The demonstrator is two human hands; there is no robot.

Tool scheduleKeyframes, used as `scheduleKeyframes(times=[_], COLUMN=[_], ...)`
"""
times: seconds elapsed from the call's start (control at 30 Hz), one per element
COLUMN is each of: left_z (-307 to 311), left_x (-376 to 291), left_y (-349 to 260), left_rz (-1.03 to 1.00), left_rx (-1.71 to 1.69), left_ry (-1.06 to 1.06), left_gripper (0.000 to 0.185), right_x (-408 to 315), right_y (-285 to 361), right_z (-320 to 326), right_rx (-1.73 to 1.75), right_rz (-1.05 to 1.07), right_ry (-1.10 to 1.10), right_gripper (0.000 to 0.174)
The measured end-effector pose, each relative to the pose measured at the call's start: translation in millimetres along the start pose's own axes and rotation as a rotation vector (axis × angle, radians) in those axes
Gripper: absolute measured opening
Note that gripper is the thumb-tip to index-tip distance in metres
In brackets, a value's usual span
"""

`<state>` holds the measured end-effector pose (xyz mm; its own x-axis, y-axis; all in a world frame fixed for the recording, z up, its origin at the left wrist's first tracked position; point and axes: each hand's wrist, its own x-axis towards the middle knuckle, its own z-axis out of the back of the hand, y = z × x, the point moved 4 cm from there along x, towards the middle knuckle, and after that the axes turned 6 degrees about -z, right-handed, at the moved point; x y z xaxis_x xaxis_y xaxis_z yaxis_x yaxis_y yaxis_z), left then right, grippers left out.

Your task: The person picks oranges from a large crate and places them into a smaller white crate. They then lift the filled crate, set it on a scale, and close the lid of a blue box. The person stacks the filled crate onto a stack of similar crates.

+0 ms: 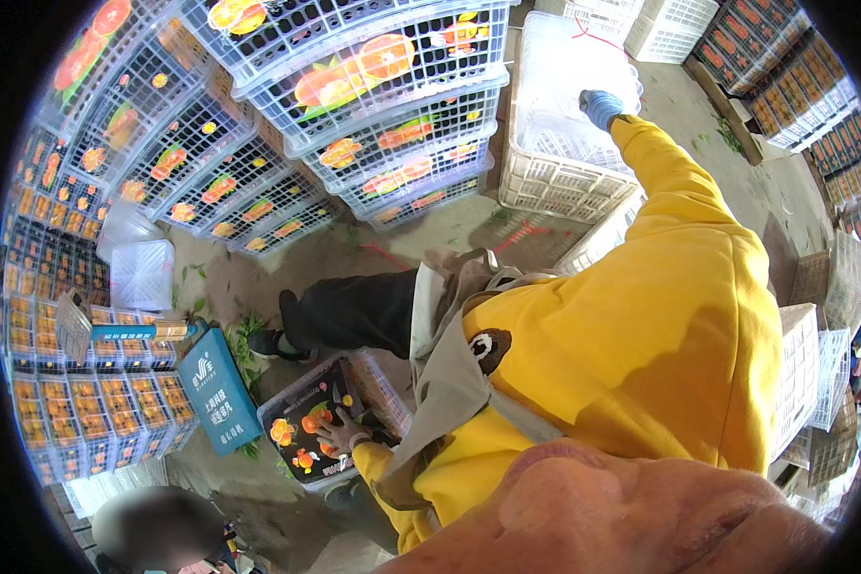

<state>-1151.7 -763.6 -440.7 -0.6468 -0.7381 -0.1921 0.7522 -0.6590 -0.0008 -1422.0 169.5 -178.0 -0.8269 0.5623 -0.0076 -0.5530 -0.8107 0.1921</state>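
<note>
My left hand (341, 432), in a thin pale glove, rests with fingers apart on a black sheet (308, 409) printed with oranges. That sheet covers a plastic mesh crate (377, 387) on the floor beside my legs. Out to the upper right, my right hand (601, 107) in a blue glove reaches a stack of clear plastic lids (556, 86). Its fingers look curled at the lids, but glare hides whether they grip one. The lids sit in a cream plastic crate (567, 183).
Tall stacks of printed mesh crates (402, 107) stand ahead. At left is a blue platform scale (219, 391) bearing writing, with crates of oranges (100, 409) behind. A clear plastic tub (142, 275) and leaves (240, 344) lie nearby. Another person (158, 531) is at lower left.
</note>
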Motion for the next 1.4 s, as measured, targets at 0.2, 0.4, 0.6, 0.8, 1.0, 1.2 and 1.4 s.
scheduleKeyframes(times=[0.2,0.4,0.6,0.8,1.0,1.2,1.4], left_z=[0.0,4.5,8.6,6.4,-13.8,-31.1,-38.4], left_x=[0.4,-14.8,-20.4,-44.2,-68.0,-92.1,-144.1], left_y=[-1.1,7.6,0.6,-4.6,-3.6,3.5,31.1], left_rz=[-0.054,-0.057,-0.045,-0.104,-0.173,-0.179,-0.138], left_rx=[-0.052,-0.31,-0.278,-0.199,-0.176,-0.262,-0.318], left_ry=[-0.057,-0.224,-0.111,0.025,0.083,0.036,0.014], left_gripper=[0.086,0.086,0.08,0.081,0.071,0.06,0.05], right_x=[-30.2,-214.9,-440.9,-650.0,-820.4,-913.3,-896.7], right_y=[81.6,290.3,478.9,660.3,771.4,826.8,826.8], right_z=[147.3,236.7,237.6,165.5,-66.2,-300.6,-423.3], right_rx=[-0.504,-0.231,-0.204,-0.158,-0.329,-0.344,-0.595], right_rz=[0.449,1.311,2.086,2.635,2.757,2.679,2.449], right_ry=[-0.409,-0.045,0.151,0.273,0.665,0.694,0.764], right_gripper=[0.026,0.025,0.026,0.028,0.038,0.045,0.048])
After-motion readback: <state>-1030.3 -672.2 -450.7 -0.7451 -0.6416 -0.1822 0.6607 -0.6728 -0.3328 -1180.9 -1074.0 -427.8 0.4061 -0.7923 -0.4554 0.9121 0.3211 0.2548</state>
